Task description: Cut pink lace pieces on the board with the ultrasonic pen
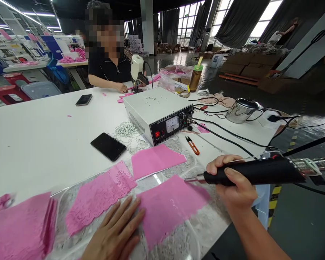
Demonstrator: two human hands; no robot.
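My right hand (234, 180) is wrapped round a black handheld ultrasonic cutter (254, 171). The cutter's thin metal tip meets the upper right edge of a pink fabric piece (170, 206). My left hand (119, 231) lies flat with fingers stretched, its fingertips at the left edge of that piece. A pink lace piece (100, 196) lies just beyond my left hand, and another pink piece (157, 159) lies farther back. A stack of pink lace fabric (18, 227) sits at the far left. Under the pieces is a clear plastic sheet (206, 213).
A white control box (159, 108) stands mid-table, cables running right. Around it are thread snips (192, 145), a black phone (108, 146), a second phone (83, 100), tangled cord (127, 130) and a glass pot (242, 110). Across the table a co-worker (108, 68) sits at a small machine (137, 70).
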